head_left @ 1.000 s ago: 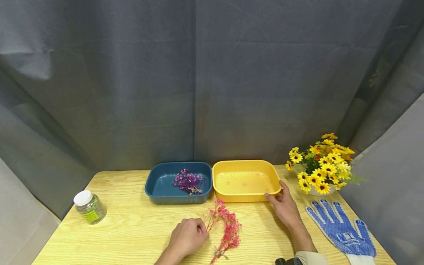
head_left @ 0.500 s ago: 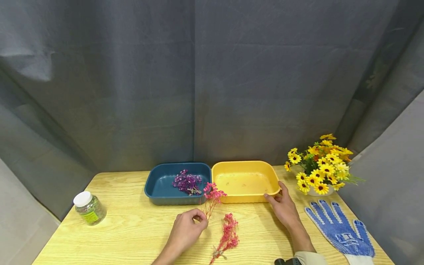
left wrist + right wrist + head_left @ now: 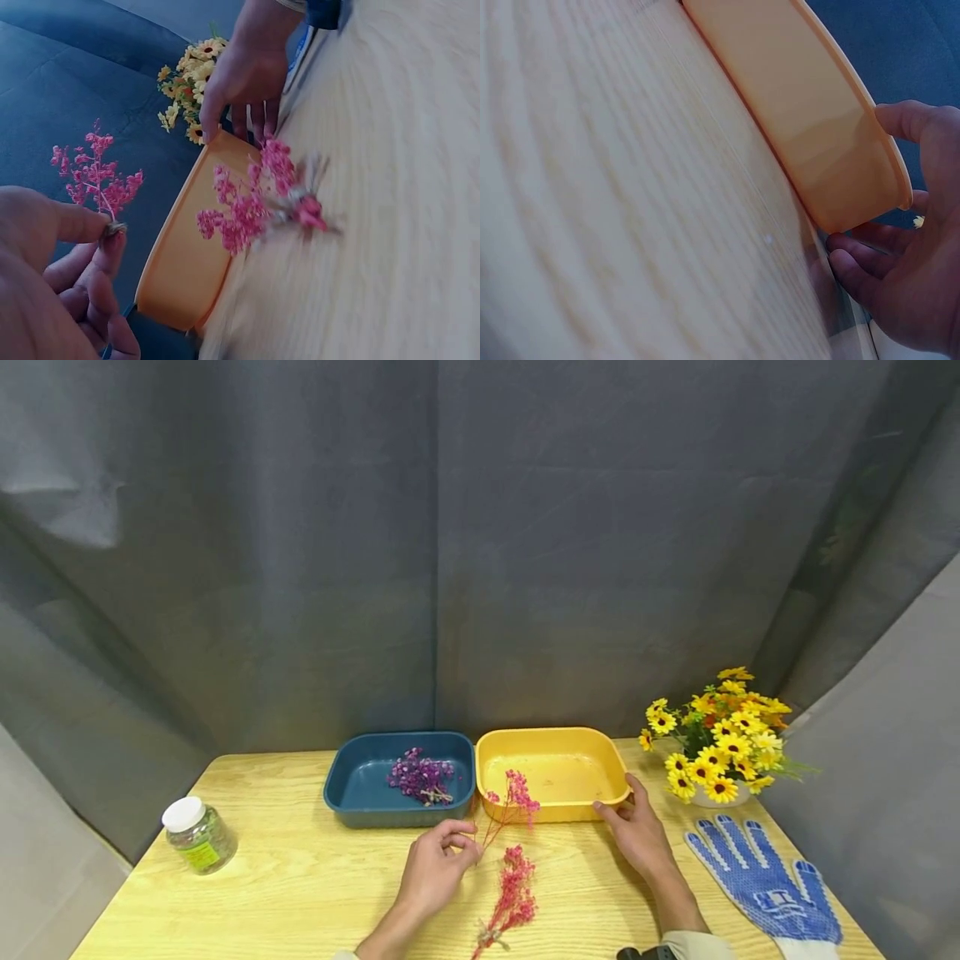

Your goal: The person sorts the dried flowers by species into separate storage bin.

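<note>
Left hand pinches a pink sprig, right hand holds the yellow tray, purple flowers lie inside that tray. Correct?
No: the head view shows the purple flowers in the blue tray. The left hand pinches a pink sprig; the right hand holds the yellow tray.

Pink sprig [image 3: 521, 790], pink bunch [image 3: 516, 889], yellow tray [image 3: 577, 812], dark blue tray [image 3: 397, 818], purple flowers [image 3: 417, 774]; pale, wood-grained desk [image 3: 300, 893]; blue-and-white glove [image 3: 772, 885]; yellow blooms [image 3: 731, 746] with dark centres; white lid [image 3: 183, 814], yellow-green label [image 3: 201, 857]; dark grey curtain [image 3: 315, 568]
</note>
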A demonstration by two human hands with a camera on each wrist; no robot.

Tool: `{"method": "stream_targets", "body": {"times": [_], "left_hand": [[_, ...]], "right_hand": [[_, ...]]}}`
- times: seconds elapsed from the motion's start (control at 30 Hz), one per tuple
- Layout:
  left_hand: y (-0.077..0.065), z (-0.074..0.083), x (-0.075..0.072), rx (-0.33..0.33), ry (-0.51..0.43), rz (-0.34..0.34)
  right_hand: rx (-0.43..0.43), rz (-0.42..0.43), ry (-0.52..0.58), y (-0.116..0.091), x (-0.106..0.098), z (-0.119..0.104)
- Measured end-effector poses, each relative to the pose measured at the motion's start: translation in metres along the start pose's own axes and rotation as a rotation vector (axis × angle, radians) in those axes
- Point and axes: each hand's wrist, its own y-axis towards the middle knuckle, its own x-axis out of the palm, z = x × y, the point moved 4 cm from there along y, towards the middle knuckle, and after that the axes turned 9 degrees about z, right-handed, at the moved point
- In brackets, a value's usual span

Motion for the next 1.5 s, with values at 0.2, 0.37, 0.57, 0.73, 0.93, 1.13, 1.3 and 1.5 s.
{"method": "stream_targets", "body": {"times": [0.2, 0.37, 0.57, 0.73, 0.93, 1.13, 1.3, 1.5], "left_hand": [[0.008, 0.008, 0.012, -0.004, -0.105, 0.018], [0.016, 0.016, 0.023, -0.010, -0.165, -0.003], [0.031, 0.026, 0.031, -0.002, -0.130, 0.012], [0.045, 0.031, 0.037, 0.031, -0.078, 0.047], [0.064, 0.033, 0.044, 0.076, 0.058, 0.107], [0.080, 0.032, 0.048, 0.072, 0.143, 0.177], [0.086, 0.031, 0.051, 0.074, 0.187, 0.200], [0.082, 0.029, 0.053, 0.133, 0.229, 0.193]], "right_hand": [[0.003, 0.009, -0.004, 0.000, 0.000, 0.002], [0.003, 0.017, -0.014, 0.001, 0.000, 0.003], [-0.001, 0.023, -0.016, 0.000, 0.000, 0.003], [0.000, 0.025, -0.013, -0.001, 0.000, 0.003], [-0.005, 0.030, -0.010, -0.001, -0.001, 0.002], [-0.011, 0.034, 0.003, 0.001, 0.001, 0.003], [-0.013, 0.043, 0.006, 0.000, 0.002, 0.003], [-0.011, 0.052, 0.002, 0.000, -0.001, 0.003]]}}
